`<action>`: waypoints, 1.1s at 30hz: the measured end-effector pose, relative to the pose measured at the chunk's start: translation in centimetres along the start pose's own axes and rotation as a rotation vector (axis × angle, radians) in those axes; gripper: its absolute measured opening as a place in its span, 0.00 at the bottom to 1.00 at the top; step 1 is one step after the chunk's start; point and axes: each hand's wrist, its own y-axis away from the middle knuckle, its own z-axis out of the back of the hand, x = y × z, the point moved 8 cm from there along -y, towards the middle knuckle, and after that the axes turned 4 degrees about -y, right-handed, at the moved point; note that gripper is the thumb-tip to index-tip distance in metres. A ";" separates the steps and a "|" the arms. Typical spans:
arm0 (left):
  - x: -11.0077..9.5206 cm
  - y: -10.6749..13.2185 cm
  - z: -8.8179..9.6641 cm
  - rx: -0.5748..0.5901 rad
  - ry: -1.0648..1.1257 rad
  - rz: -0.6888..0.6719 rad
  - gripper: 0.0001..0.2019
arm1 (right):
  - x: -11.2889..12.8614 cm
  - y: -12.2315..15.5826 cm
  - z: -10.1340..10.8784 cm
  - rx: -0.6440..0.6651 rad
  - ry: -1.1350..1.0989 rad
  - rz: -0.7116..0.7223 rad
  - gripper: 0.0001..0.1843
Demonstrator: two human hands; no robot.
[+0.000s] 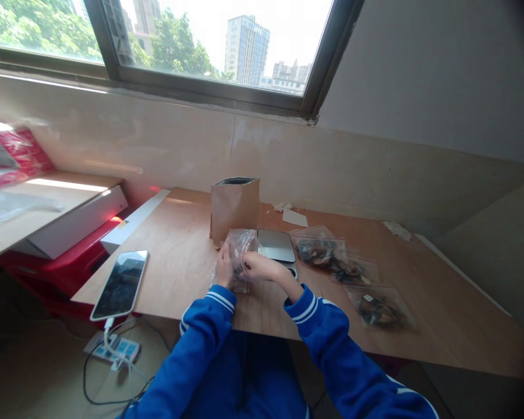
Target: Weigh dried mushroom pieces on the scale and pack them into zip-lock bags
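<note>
Lying near the left end of the pale plywood tabletop, a white-framed smartphone, dark glass up, its long side slanting toward the window. Below the table edge, on the floor, a white power strip trailing thin cables. Next, the left hand in a blue track-jacket sleeve, fingers pressed together and curled, pinching the left side of a clear zip-top plastic bag with a red seal. That bag standing on the table between both hands, slightly tilted, long axis almost upright and pointing away toward the window, sealed mouth on top, lower corner on the wood. Just behind it, an upright brown kraft paper pouch with a dark-lined open top. Then the right hand, reaching leftward, fingers together, tips pinching the bag's right edge. Beside that hand, a flat silver digital scale. Farther right, three clear zip bags of dark dried pieces, lying flat in a loose diagonal row.
</note>
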 end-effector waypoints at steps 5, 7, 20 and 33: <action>-0.2 0.4 0.1 -0.038 -0.061 0.011 0.23 | -1.2 0.3 2.7 -0.230 -0.200 0.054 0.09; 0.1 0.7 -0.2 -0.008 -0.086 0.074 0.27 | -1.8 0.3 3.6 -0.287 -0.236 0.022 0.11; -1.7 2.3 -2.4 0.164 -0.042 0.075 0.25 | -3.8 -1.8 3.8 -0.486 -0.422 -0.159 0.11; -0.8 1.2 -1.3 0.092 -0.014 0.045 0.22 | -2.7 0.0 14.9 -1.156 -0.617 0.167 0.16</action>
